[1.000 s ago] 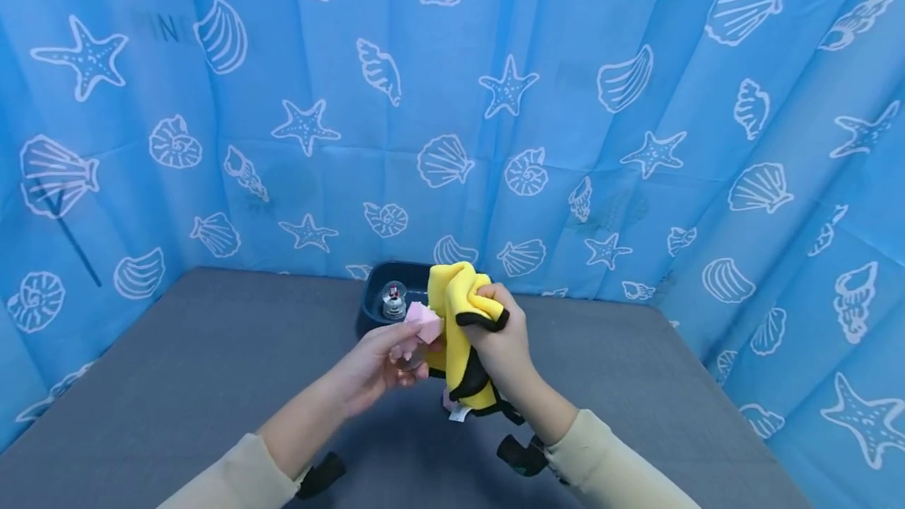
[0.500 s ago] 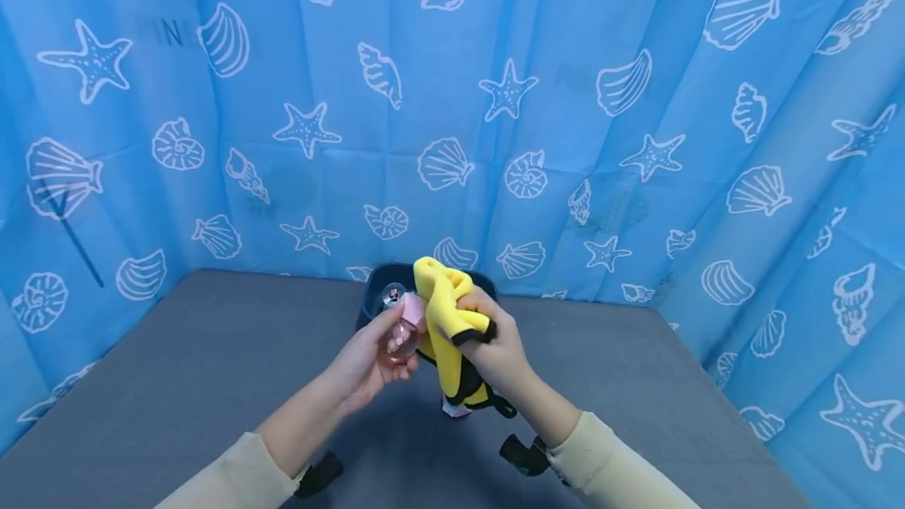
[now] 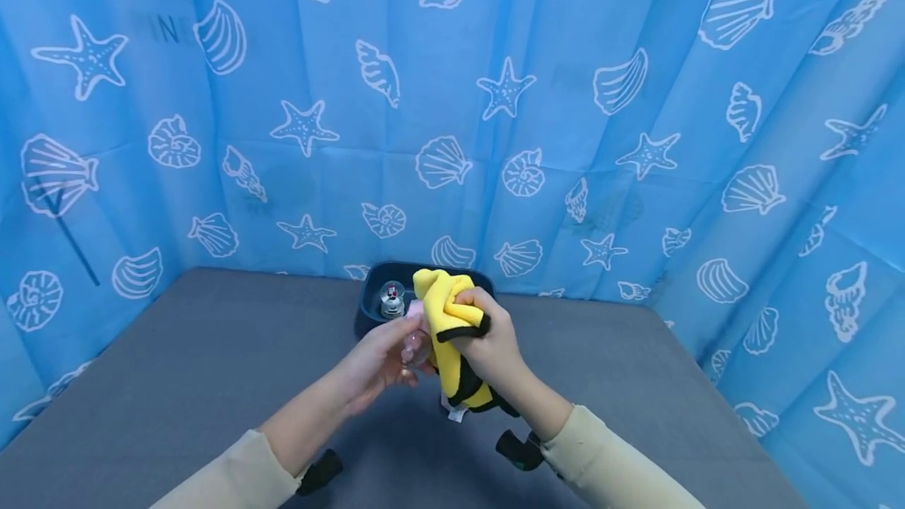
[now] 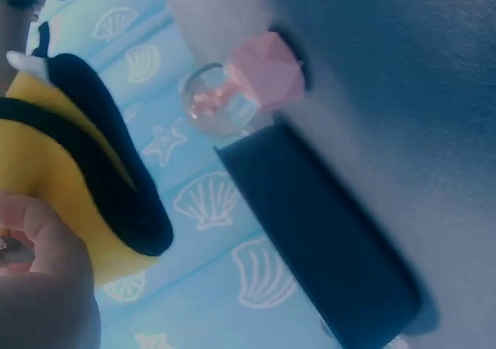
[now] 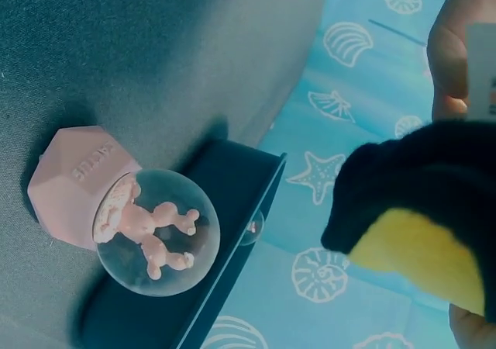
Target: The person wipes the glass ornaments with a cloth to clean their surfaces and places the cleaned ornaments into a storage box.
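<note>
My left hand [image 3: 382, 364] holds a small snow globe [image 3: 417, 344] with a pink base, the base uppermost and the clear ball below. A yellow cloth [image 3: 445, 297] with black edging is bunched in my right hand [image 3: 491, 336]. It lies against the globe's base and hides part of it. A second pink snow globe [image 5: 147, 209], its faceted base marked "CACTUS" and a pink cactus inside the ball, stands on the table. The cloth covers most of that one in the head view.
Behind the hands, a dark blue bin [image 3: 368, 320] stands on the grey table [image 3: 212, 368]. Inside it at the left sits another snow globe [image 3: 392, 301] with a silvery base. A blue curtain [image 3: 445, 100] with white seashells hangs behind the table.
The cloth has shifted left and now covers more of the held globe's pink base. The held globe rose and tilted slightly, then came back down, staying in my left hand.
</note>
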A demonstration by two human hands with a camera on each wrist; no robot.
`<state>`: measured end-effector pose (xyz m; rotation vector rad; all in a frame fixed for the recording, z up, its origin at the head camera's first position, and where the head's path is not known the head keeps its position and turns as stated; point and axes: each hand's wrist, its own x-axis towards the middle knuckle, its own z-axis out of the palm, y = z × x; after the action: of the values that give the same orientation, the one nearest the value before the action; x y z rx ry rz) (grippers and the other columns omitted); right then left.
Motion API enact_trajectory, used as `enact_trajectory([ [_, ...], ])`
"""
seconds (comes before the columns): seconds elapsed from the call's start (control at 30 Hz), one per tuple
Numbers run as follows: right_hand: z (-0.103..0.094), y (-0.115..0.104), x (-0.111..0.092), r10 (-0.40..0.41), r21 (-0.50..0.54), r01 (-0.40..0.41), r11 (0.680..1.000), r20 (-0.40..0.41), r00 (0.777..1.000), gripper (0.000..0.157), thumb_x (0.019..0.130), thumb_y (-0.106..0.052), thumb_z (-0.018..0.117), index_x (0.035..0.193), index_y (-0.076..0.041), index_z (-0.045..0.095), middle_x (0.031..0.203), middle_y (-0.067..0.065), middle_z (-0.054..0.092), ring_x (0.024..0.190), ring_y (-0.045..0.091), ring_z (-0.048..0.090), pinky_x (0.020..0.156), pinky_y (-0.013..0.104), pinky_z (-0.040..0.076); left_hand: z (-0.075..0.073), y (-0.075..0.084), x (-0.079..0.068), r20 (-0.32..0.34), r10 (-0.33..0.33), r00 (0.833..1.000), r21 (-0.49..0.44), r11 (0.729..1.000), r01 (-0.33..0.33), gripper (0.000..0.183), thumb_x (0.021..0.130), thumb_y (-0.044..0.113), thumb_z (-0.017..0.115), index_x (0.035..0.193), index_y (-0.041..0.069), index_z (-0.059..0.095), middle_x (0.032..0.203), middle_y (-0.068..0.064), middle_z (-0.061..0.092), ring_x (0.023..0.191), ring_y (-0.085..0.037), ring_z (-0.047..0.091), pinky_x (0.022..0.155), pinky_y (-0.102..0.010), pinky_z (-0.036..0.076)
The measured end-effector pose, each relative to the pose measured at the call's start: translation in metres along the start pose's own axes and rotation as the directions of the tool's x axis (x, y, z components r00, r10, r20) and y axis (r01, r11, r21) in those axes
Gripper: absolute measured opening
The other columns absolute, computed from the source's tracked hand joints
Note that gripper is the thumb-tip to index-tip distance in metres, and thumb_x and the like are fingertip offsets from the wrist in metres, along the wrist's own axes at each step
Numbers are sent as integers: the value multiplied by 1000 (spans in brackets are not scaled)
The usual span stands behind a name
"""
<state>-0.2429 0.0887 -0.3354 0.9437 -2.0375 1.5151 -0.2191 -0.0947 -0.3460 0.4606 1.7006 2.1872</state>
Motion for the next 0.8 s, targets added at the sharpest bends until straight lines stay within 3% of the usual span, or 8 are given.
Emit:
enact_trajectory([
  [0.07,-2,-2,1,78,33,-77,996,-19,997,19,79,8,65,91,0,53,90,11,53,78,24,54,66,31,49,-2,-1,1,4,1,1000,40,999,-1,26,101,33,47,95,7,49,79,-3,50,82,-20,60,65,-28,45],
  [0.1,-4,-3,2,122,54,-121,991,-28,992,19,80,8,65,93,0,53,91,12,53,78,24,55,66,32,50,-3,-1,1,-2,3,1000,62,998,-2,25,100,30,50,105,6,50,85,-3,52,82,-20,60,65,-28,45],
  [0.23,-10,-4,5,284,136,-278,951,-27,958,18,86,2,65,99,1,54,96,14,51,80,26,57,69,34,51,-8,-3,-2,-62,8,998,185,983,4,56,94,25,62,140,5,37,114,-11,55,86,-21,61,67,-30,45],
  [0.33,-14,-5,5,340,141,-336,931,-3,940,19,89,-2,66,104,1,56,101,16,54,83,27,60,72,36,53,-10,-2,-4,-99,21,995,269,963,6,67,91,22,68,147,7,34,128,-13,52,94,-24,57,69,-32,43],
  [0.53,-15,-9,0,286,61,-294,954,116,951,21,89,-2,62,109,1,58,107,16,57,87,28,60,74,38,53,-10,-1,-8,-130,67,989,342,939,-18,67,89,20,70,146,9,37,134,-13,50,110,-27,51,77,-36,47],
  [0.67,-14,-10,-2,248,22,-258,966,216,944,22,89,-1,57,110,2,56,106,17,56,86,28,58,74,37,51,-11,-3,-8,-114,128,985,354,932,-80,65,88,12,70,145,7,40,135,-15,48,115,-30,51,90,-41,50],
  [0.8,-13,-9,-3,242,14,-254,967,256,936,21,89,-2,57,109,1,56,106,17,56,86,28,57,74,38,50,-11,-5,-8,-92,200,976,404,903,-147,65,87,7,71,144,2,40,134,-18,48,113,-31,54,90,-39,51],
])
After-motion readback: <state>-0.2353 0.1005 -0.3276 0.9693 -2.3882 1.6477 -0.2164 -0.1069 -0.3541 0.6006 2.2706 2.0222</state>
